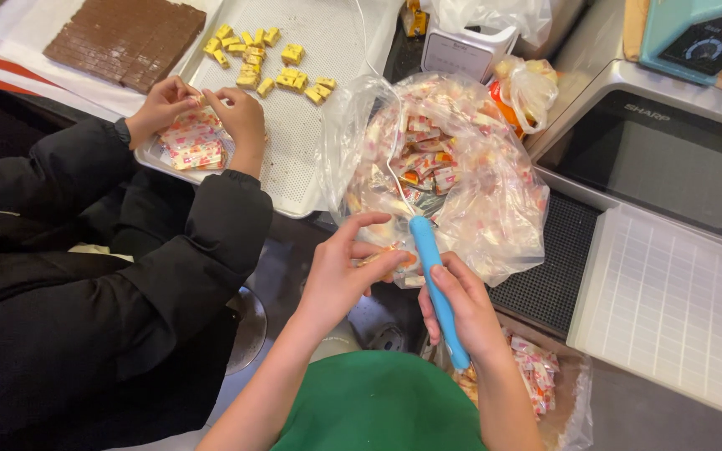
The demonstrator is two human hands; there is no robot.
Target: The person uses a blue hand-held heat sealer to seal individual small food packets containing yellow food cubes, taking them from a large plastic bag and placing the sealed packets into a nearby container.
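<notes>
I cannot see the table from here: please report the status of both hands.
Right hand gripping long blue plastic tool. Left hand pinching small wrapped candy. Clear plastic bag of wrapped candies directly ahead.

Dark worktop (294, 250) w/ perforated metal tray (311, 125) at left, clear bag of wrapped sweets (461, 167) mid, black ribbed mat (557, 259) & white grid tray (670, 309) at right
</notes>
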